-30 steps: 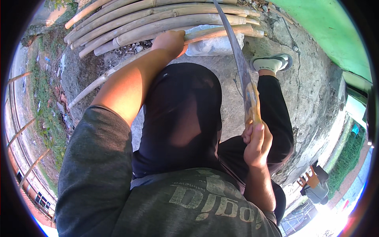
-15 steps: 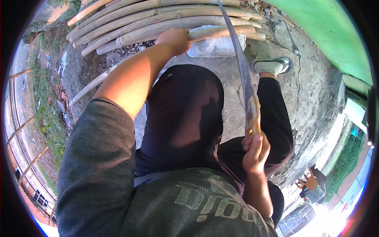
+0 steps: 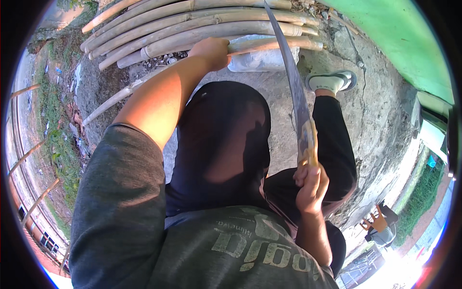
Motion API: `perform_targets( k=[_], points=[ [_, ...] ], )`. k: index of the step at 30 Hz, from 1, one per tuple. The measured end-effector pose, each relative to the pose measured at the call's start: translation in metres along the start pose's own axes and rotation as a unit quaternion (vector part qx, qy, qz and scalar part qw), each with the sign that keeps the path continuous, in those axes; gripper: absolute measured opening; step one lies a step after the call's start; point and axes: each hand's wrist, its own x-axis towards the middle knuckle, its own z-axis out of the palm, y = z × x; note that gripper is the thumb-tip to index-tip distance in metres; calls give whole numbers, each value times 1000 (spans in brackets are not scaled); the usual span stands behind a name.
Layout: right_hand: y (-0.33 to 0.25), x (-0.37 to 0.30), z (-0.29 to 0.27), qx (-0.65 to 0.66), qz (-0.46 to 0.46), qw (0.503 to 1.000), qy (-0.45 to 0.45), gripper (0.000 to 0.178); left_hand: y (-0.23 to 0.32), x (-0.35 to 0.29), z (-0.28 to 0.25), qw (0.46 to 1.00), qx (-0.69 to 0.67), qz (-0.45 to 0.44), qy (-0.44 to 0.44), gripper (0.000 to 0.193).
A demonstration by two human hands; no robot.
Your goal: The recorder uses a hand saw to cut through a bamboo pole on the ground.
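My left arm stretches straight out ahead of me, bare from the short grey sleeve down, and my left hand [image 3: 211, 52] sits at full reach with the fingers curled over and closed in a grip, knuckles up. My right arm is bent close to my body, forearm rising upright. My right hand [image 3: 311, 185] is clenched in a fist, thumb side up, beside my knee.

Bright daylight, lower-right glare, fisheye-bent edges
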Motion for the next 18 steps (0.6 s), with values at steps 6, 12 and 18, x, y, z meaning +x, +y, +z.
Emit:
perform_targets(
  k=[6,12,18],
  points=[
    [-5,99,42,-69,-36,996,-37,46,-2,9,10,1000,-11,25,2,30],
    [12,89,35,29,-14,998,-48,47,-1,2,11,999,-9,33,9,33],
    [10,84,46,-65,-49,996,-40,48,-10,-6,40,975,-18,64,212,41]
  ],
)
